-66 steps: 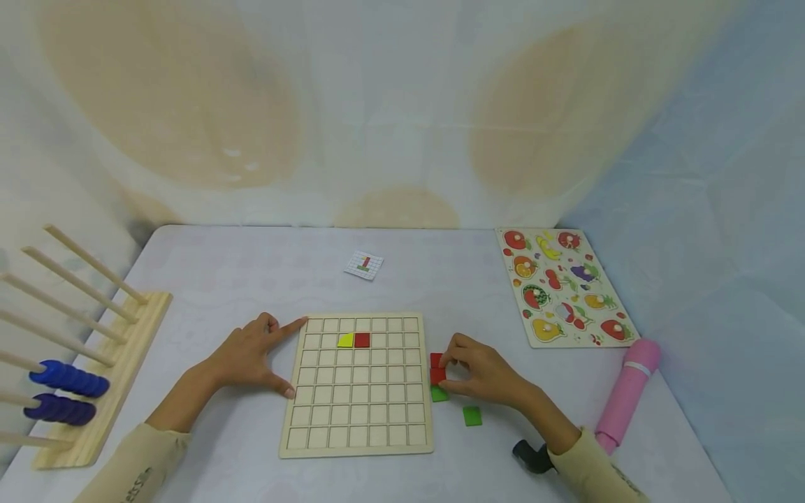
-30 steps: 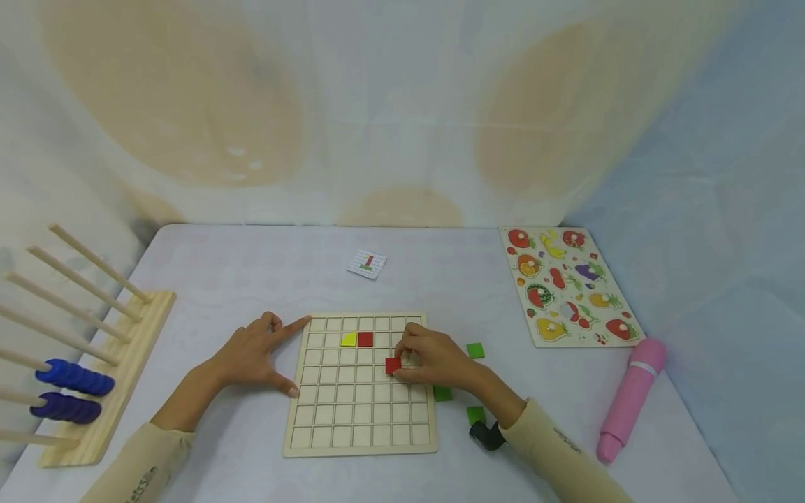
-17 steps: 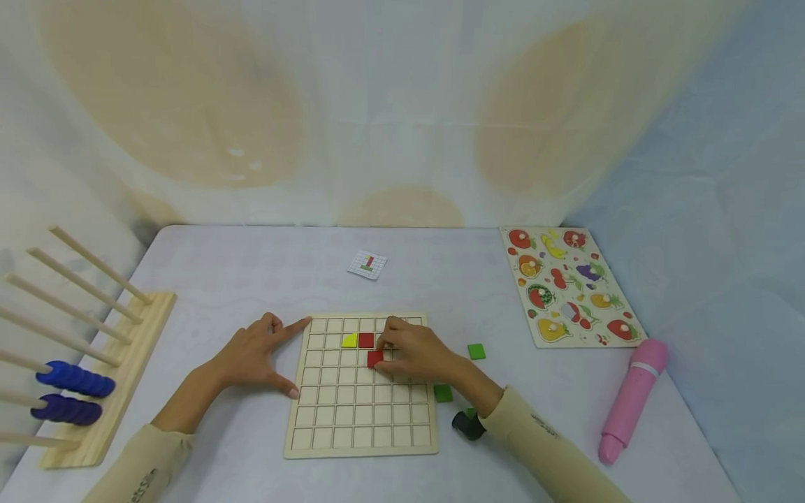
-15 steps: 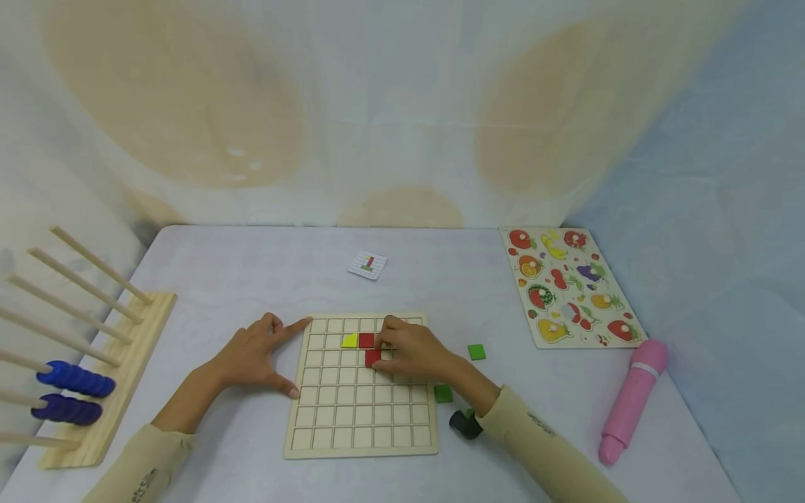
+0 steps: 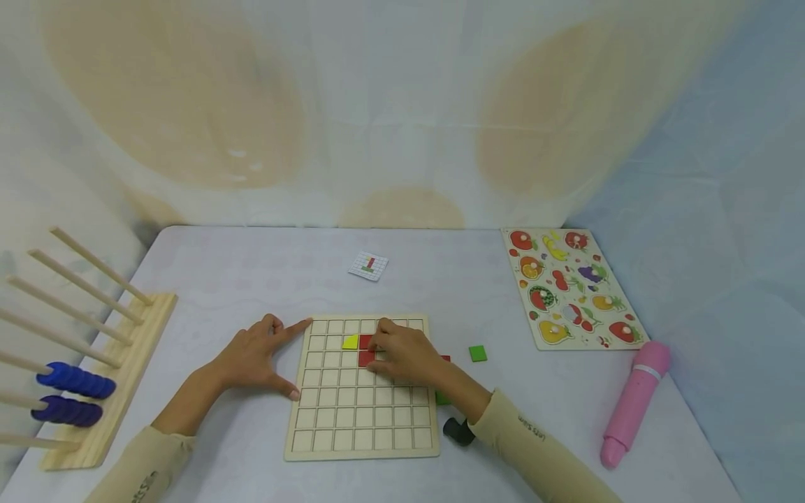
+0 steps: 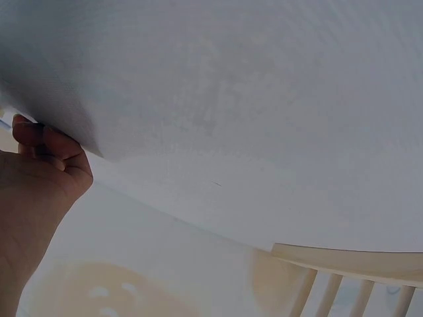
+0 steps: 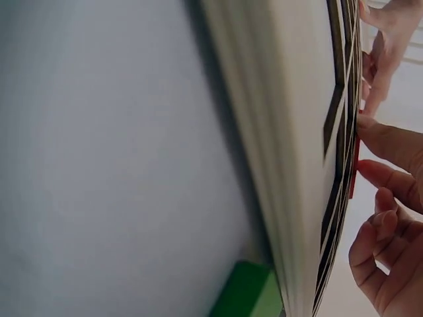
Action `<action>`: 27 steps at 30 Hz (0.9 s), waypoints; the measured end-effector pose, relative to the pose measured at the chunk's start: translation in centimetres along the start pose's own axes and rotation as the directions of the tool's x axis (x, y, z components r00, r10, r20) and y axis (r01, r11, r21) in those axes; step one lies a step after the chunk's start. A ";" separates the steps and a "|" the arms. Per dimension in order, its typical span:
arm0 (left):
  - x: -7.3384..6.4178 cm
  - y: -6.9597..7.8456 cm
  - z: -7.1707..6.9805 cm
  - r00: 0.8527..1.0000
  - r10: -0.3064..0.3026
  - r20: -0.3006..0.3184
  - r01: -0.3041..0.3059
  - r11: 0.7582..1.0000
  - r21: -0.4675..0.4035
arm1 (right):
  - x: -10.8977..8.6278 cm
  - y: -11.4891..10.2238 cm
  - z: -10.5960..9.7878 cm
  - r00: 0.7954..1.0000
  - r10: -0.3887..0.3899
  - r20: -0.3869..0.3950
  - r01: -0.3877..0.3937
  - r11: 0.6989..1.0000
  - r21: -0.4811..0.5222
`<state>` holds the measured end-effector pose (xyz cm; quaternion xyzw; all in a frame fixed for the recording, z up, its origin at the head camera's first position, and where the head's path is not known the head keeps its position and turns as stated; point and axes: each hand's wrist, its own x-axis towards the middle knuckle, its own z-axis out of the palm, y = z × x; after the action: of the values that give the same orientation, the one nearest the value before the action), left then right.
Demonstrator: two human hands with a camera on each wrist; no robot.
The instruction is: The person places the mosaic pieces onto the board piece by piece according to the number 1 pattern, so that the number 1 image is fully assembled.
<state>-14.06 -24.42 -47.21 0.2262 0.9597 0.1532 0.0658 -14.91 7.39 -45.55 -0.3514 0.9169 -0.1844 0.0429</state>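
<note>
A square wooden grid board (image 5: 361, 455) lies at the middle of the table. My left hand (image 5: 251, 353) steadies its left side, index fingertip at the far corner and thumb at the edge, other fingers folded. My right hand (image 5: 409, 355) reaches over the board and pinches a red square tile (image 5: 365, 359) between thumb and index finger. That tile lies in the grid directly below another red tile (image 5: 365, 341), which has a yellow cut-corner tile (image 5: 350, 342) on its left. In the right wrist view, the right thumb and index fingertip (image 7: 373, 173) touch red at the board's surface.
Right of the board are a red tile (image 5: 446, 358) and green tiles (image 5: 478, 353), partly hidden by the right arm. A small pattern card (image 5: 368, 266) lies behind. A fruit puzzle (image 5: 525, 328) and pink cylinder (image 5: 634, 405) are at right; a wooden peg stand (image 5: 160, 314) with blue rings is at left.
My right hand has brought a red tile from the pile right of the board leftward over the grid, into the cell below the first red tile. The left hand has stayed put.
</note>
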 end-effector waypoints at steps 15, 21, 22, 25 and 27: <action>0.0 0.1 -0.3 1.000 -0.018 0.009 0.018 1.000 0.004 | -3.3 2.7 -2.5 0.997 0.075 0.027 -0.078 0.984 0.161; 0.0 0.1 -0.1 1.000 -0.016 0.008 0.016 1.000 0.007 | -5.4 4.9 -3.1 0.994 0.107 0.019 -0.108 0.972 0.211; 0.0 0.2 -0.1 1.000 -0.016 0.008 0.016 1.000 0.006 | -5.7 5.1 -3.1 0.993 0.114 0.017 -0.115 0.971 0.209; 0.0 0.2 -0.1 1.000 -0.011 0.006 0.011 1.000 0.008 | -6.6 5.9 -3.2 0.989 0.149 0.014 -0.149 0.968 0.204; 0.0 0.2 -0.1 1.000 -0.007 0.004 0.007 1.000 0.009 | -7.1 6.4 -3.2 0.986 0.168 0.010 -0.166 0.964 0.206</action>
<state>-13.96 -24.26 -47.01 0.2235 0.9610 0.1484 0.0673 -14.28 17.43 -45.25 -0.2659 0.9193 -0.2756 0.0911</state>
